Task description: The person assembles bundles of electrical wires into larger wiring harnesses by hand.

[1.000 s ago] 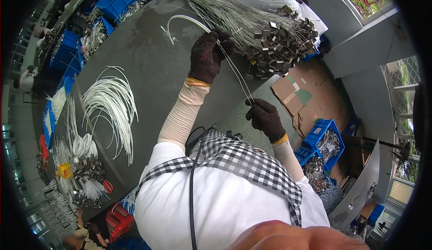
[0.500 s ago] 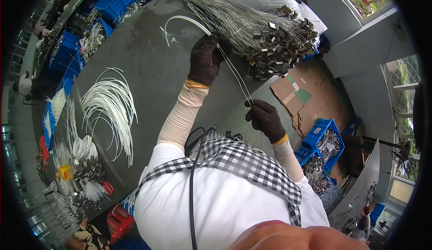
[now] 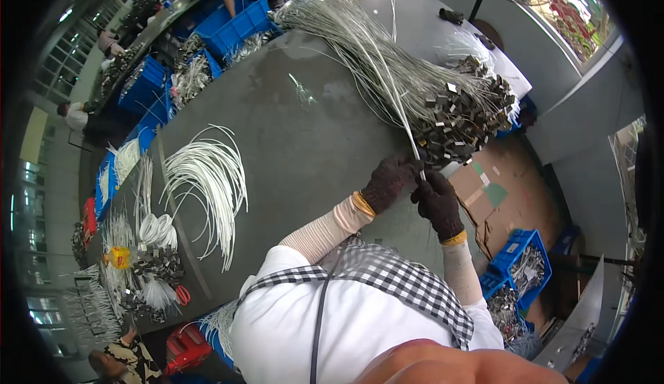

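Tubing (image 3: 405,118) sits pinched in our L hand (image 3: 389,182) & R hand (image 3: 437,203), close tog.; prob. aligning step, next move needs steady grip.

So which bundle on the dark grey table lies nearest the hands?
The long grey wire bundle with dark blocky ends; the curved white strand bundles lie farther left.

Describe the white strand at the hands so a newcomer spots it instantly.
On the dark grey table, far right, lies a heap of silvery wires. From the gloved left hand and right hand, the white strand runs up over it, thicker and whiter than the wires.
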Motion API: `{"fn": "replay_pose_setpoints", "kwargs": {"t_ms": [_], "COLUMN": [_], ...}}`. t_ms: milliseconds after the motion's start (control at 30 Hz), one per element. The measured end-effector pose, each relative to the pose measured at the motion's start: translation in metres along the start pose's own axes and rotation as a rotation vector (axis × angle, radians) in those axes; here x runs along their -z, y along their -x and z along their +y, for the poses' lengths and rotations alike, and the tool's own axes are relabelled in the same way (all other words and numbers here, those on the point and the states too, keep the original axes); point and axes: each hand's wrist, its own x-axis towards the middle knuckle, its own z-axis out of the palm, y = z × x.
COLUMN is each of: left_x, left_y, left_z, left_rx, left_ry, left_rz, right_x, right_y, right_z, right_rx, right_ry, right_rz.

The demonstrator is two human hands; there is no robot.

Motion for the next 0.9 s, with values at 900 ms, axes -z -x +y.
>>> {"fn": "replay_pose_setpoints", "kwargs": {"t_ms": [900], "left_x": [0.026], "left_y": [-0.008], "left_z": [0.013], "left_rx": [0.018], "left_ry": [0.209], "left_rz": [0.029], "right_x": [0.005], "right_y": [0.032], "right_z": [0.021], "right_rx": [0.064], "right_ry": [0.031], "right_rz": [-0.017]}}
